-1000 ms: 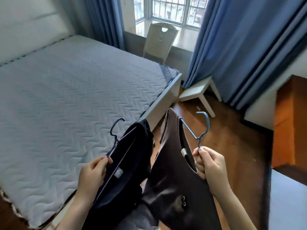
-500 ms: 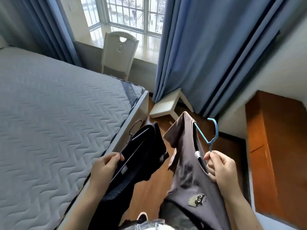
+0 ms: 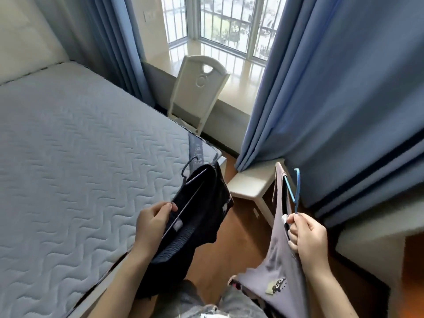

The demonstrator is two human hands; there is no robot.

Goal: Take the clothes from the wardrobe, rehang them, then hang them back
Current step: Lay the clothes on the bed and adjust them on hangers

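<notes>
My left hand (image 3: 152,223) grips a dark navy garment (image 3: 202,216) at its collar, where a dark hanger (image 3: 189,167) sticks out with its hook over the bed's corner. My right hand (image 3: 306,235) pinches the neck of a blue hanger (image 3: 296,191) that carries a grey-brown T-shirt (image 3: 280,269) with a small cartoon print near its hem. Both garments hang down in front of my legs, a gap of floor between them. The wardrobe is out of view.
A bed with a grey quilted mattress (image 3: 80,168) fills the left. A white chair (image 3: 199,88) stands by the window, a low white stool (image 3: 250,184) by the blue curtains (image 3: 332,99). An orange-brown cabinet (image 3: 415,260) is at the right edge. Wooden floor lies between.
The view has swung right and up, from the bed toward the window and curtains. Both hands keep their hold on the hangers; the garments have spread further apart.
</notes>
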